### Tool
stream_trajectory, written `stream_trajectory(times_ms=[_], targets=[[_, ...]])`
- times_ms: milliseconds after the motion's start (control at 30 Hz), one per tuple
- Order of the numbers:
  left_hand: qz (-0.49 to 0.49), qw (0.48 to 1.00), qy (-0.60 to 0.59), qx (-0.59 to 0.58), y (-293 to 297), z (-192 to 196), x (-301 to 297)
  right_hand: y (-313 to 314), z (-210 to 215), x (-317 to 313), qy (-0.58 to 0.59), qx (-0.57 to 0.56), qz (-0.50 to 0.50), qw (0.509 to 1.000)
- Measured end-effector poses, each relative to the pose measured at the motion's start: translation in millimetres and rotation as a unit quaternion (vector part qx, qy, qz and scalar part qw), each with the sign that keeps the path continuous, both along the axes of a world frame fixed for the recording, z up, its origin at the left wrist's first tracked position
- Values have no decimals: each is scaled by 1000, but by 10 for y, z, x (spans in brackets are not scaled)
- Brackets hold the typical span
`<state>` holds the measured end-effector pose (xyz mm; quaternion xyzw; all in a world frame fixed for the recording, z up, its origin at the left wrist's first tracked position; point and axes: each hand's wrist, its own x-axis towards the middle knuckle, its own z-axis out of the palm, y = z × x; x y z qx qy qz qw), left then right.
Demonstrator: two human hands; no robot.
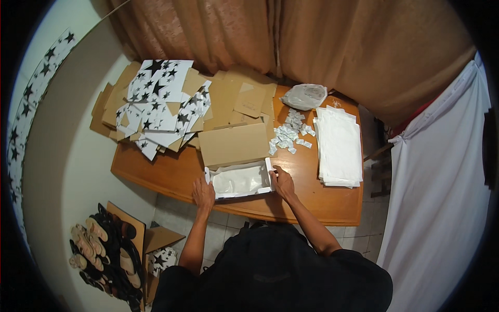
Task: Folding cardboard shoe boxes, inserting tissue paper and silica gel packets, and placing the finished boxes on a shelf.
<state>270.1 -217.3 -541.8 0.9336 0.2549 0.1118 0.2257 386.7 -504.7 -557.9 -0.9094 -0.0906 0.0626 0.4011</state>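
An open cardboard shoe box (268, 166) sits at the table's near edge, its brown lid (234, 145) raised at the back. White tissue paper (240, 178) lines the inside. My left hand (204, 192) holds the left end wall, with the fingers along the outside. At the opposite end, my right hand (282, 183) grips the right wall near its top corner. Just behind the box, to the right, lie many small silvery-white sachets (285, 136). A stack of white paper sheets (339, 148) is farther right.
Flattened brown cardboard (223, 114) and white star-printed card pieces (158, 117) pile up at the table's back left. A clear plastic bag (305, 96) stands behind the sachets. Several sandals and shoes (99, 249) are heaped at the lower left, beside the wooden table (156, 171). Brown curtains (234, 31) hang behind.
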Motion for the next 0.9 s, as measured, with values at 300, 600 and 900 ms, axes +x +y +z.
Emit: stream_trajectory(times_ms=[300,600,900], targets=[[-254,932,-102,-237,-914,469,1096,-659,96,188,41,10,-69,997],[-381,873,59,-300,-2071,-54,2149,-1224,23,663,67,23,-157,985],[-399,893,77,-193,-2634,-778,2937,-1427,-481,1358,29,27,-145,989]])
